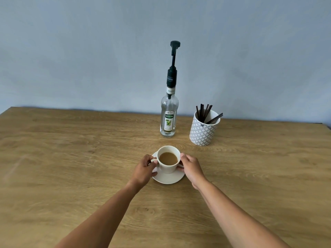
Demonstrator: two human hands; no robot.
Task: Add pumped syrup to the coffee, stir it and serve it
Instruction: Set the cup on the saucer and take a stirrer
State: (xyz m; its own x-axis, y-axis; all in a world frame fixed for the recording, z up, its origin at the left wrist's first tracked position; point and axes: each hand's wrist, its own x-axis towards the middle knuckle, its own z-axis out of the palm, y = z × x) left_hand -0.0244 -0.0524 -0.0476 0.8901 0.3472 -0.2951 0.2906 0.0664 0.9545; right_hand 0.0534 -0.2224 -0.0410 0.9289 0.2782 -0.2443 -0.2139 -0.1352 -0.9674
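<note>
The left hand (144, 170) grips the coffee cup (168, 159) handle and saucer (168, 178); the right hand (190, 167) grasps the saucer's other side. Syrup bottle (169, 111) and stirrer holder (204, 130) stand near the table's (71, 158) far edge.

a white cup (168, 168) holding light brown coffee (168, 158) sits on a white saucer (168, 178) on a tan table (71, 158) of wavy wood grain. the clear glass bottle (169, 115) carries a white and green label and a black pump (174, 63). a white holder (203, 132) patterned in a grey lattice holds dark brown stirrers (206, 111), against a pale blue-grey wall (89, 51).
</note>
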